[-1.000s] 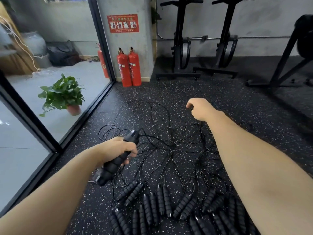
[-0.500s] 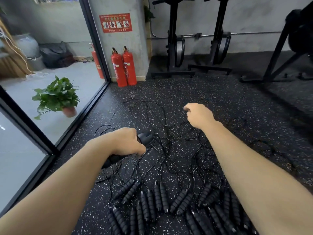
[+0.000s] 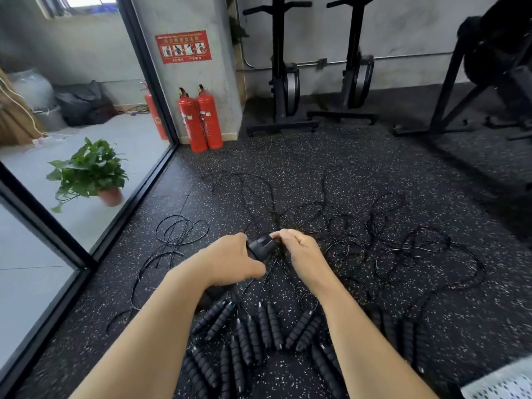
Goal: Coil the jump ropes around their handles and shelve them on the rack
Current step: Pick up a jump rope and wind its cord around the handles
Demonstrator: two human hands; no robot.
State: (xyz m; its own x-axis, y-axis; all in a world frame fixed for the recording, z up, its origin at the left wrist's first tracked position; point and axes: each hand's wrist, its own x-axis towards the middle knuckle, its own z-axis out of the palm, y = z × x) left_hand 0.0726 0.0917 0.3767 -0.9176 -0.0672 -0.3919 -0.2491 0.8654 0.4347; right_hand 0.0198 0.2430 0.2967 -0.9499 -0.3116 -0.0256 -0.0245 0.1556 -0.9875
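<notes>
My left hand point(image 3: 230, 262) grips a pair of black jump rope handles point(image 3: 260, 247), whose top end sticks out past my fingers. My right hand point(image 3: 299, 249) has its fingers curled at that end, pinching the thin black rope. Beyond both hands, a tangle of thin black ropes point(image 3: 359, 234) spreads over the speckled rubber floor. Several more black ribbed handles point(image 3: 259, 335) lie in a row on the floor below my forearms. No rack for the ropes is in view.
A glass wall with a black frame point(image 3: 86, 263) runs along the left, with a potted plant point(image 3: 92, 174) behind it. Two red fire extinguishers point(image 3: 200, 119) stand by a pillar. Black exercise machines point(image 3: 283, 82) line the back wall.
My right hand has pulled back from out over the ropes to the top of the handles. My left hand has moved the handles toward the middle and turned them.
</notes>
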